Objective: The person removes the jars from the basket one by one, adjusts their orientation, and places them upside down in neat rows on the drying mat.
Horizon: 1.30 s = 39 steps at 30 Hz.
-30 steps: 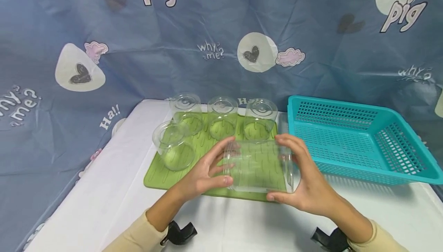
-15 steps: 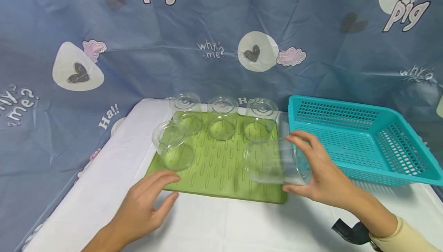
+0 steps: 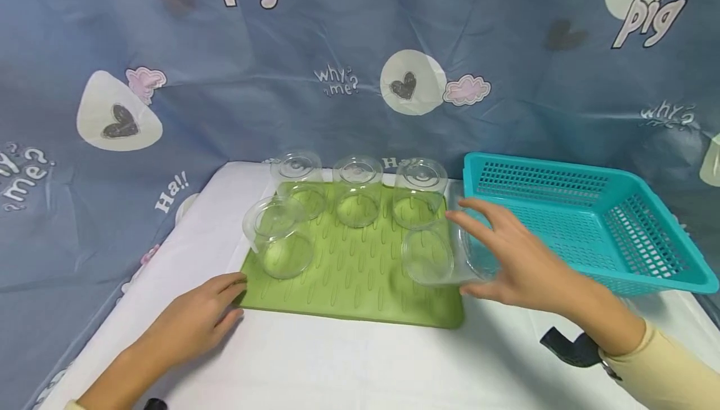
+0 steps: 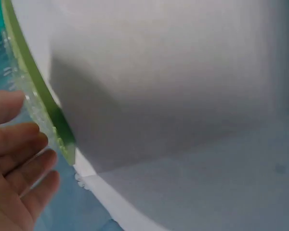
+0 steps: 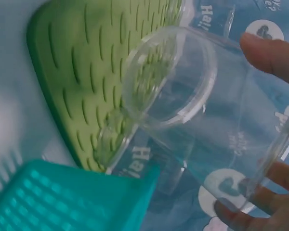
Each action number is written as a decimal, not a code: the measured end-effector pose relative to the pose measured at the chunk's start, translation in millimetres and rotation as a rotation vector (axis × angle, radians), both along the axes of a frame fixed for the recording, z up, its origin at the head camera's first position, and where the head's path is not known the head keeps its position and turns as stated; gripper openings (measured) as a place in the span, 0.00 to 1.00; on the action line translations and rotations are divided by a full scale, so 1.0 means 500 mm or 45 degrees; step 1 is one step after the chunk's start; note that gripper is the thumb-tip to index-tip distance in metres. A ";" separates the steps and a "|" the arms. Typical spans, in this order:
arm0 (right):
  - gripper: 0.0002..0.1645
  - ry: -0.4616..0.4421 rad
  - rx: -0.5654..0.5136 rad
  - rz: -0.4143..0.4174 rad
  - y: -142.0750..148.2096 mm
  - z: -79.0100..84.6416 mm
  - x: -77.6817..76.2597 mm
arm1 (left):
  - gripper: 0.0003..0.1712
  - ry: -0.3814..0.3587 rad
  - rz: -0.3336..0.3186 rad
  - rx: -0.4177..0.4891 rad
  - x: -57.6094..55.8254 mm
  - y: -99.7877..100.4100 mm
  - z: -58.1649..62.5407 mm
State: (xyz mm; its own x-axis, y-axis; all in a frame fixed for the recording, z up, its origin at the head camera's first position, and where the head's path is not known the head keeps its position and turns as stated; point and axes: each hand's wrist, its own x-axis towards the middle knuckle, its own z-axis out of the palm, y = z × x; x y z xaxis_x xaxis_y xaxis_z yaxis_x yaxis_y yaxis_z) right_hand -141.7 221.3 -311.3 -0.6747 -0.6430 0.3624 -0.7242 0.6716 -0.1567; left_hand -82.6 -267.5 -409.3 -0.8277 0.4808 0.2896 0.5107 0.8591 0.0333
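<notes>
My right hand [image 3: 520, 260] grips a clear plastic jar [image 3: 429, 257] by its base end. The jar is tilted on its side, its open mouth pointing left over the front right part of the green mat [image 3: 349, 297]. In the right wrist view, thumb and fingers span the base of this jar [image 5: 226, 96]. My left hand [image 3: 191, 319] has relaxed fingers, with the fingertips right at the mat's front left corner. Several matching clear jars [image 3: 358, 194] stand upside down on the mat, three along the back and one [image 3: 279, 241] at the left.
A turquoise perforated basket [image 3: 585, 229] stands right of the mat, close beside the held jar and right hand. White cloth [image 3: 360, 366] covers the table. A blue printed curtain [image 3: 281, 104] hangs behind.
My left hand has let go of the jar and moved left to the mat's corner. My right hand has carried the jar slightly right, its mouth now turned more toward the camera.
</notes>
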 end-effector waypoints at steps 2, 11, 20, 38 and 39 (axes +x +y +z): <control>0.68 0.003 0.049 0.012 -0.003 0.010 -0.011 | 0.22 -0.035 0.019 0.008 -0.005 -0.005 -0.001; 0.65 -0.072 0.166 0.024 -0.022 0.033 -0.043 | 0.21 -0.021 -0.034 -0.002 -0.017 -0.012 -0.013; 0.66 -0.169 0.214 0.010 -0.026 0.037 -0.050 | 0.19 -0.004 -0.083 0.002 -0.033 -0.003 -0.018; 0.66 -0.278 0.309 0.002 -0.045 0.037 -0.067 | 0.08 -0.142 -0.090 -0.045 -0.048 0.009 -0.003; 0.66 -0.277 0.318 0.002 -0.048 0.038 -0.068 | 0.08 -0.165 -0.086 -0.042 -0.050 0.011 -0.001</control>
State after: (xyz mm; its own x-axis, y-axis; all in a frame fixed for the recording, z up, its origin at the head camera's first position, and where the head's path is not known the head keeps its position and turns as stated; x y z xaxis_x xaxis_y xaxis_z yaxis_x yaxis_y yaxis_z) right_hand -175.9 197.5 -292.1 -0.7180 -0.6948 0.0411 -0.6928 0.7077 -0.1385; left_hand -107.8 -262.1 -409.8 -0.8226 0.5439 0.1656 0.5604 0.8248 0.0750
